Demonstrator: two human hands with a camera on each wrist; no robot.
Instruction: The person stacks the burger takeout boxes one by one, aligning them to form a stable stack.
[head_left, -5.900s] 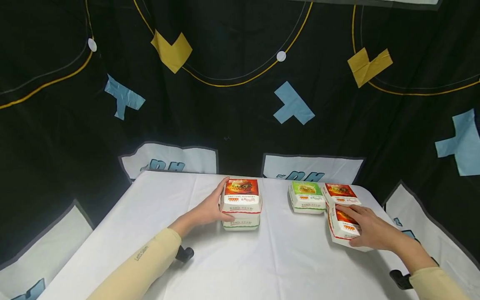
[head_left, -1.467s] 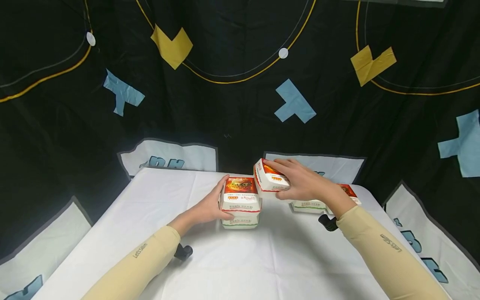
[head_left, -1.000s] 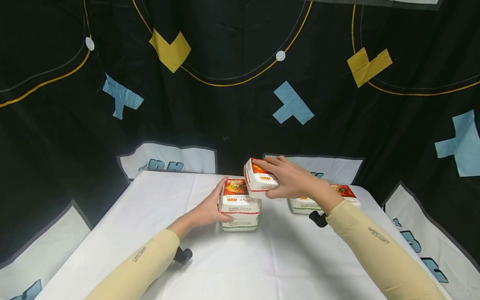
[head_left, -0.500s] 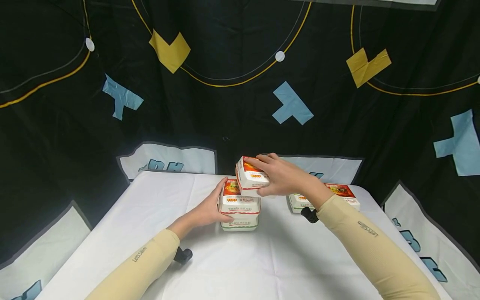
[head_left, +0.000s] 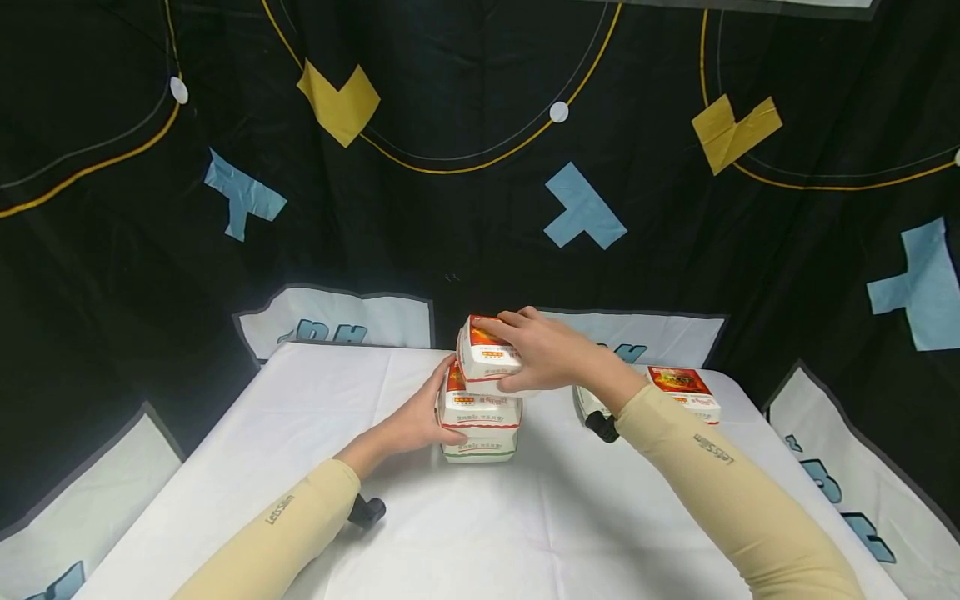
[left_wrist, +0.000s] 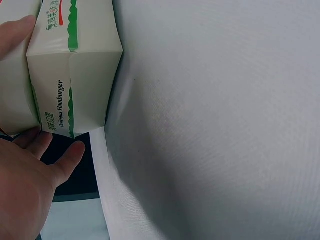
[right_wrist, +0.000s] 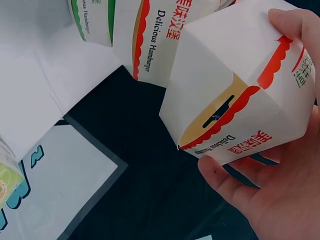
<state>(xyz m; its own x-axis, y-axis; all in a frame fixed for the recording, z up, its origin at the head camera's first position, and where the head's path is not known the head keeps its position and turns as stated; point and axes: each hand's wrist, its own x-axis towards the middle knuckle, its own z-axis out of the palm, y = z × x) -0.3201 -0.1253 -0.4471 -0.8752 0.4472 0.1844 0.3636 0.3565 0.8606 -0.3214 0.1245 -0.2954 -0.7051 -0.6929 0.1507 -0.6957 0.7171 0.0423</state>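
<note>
Two paper hamburger boxes stand stacked at the table's middle: a green-trimmed box (head_left: 480, 451) below, a red-trimmed box (head_left: 480, 411) on top. My left hand (head_left: 416, 417) grips the stack's left side, thumb in front, fingers behind. In the left wrist view, the lower box (left_wrist: 90, 90) shows its green scalloped edge beside my left hand (left_wrist: 25, 185). My right hand (head_left: 551, 354) holds another red-trimmed hamburger box (head_left: 487, 360) over the stack, slightly tilted. Whether it touches the box beneath, I cannot tell. Its slotted side (right_wrist: 225, 107) faces the right wrist camera.
A red-topped hamburger box (head_left: 682, 387) stands at the table's back right. Beside it, a green-trimmed box (head_left: 587, 404) is mostly hidden by my right forearm. A white cloth covers the table (head_left: 450, 533); a black curtain (head_left: 465, 233) hangs behind its far edge.
My right hand took the front red box from the right-hand group and carried it left over the stack, still moving left lately. My left hand has stayed on the stack.
</note>
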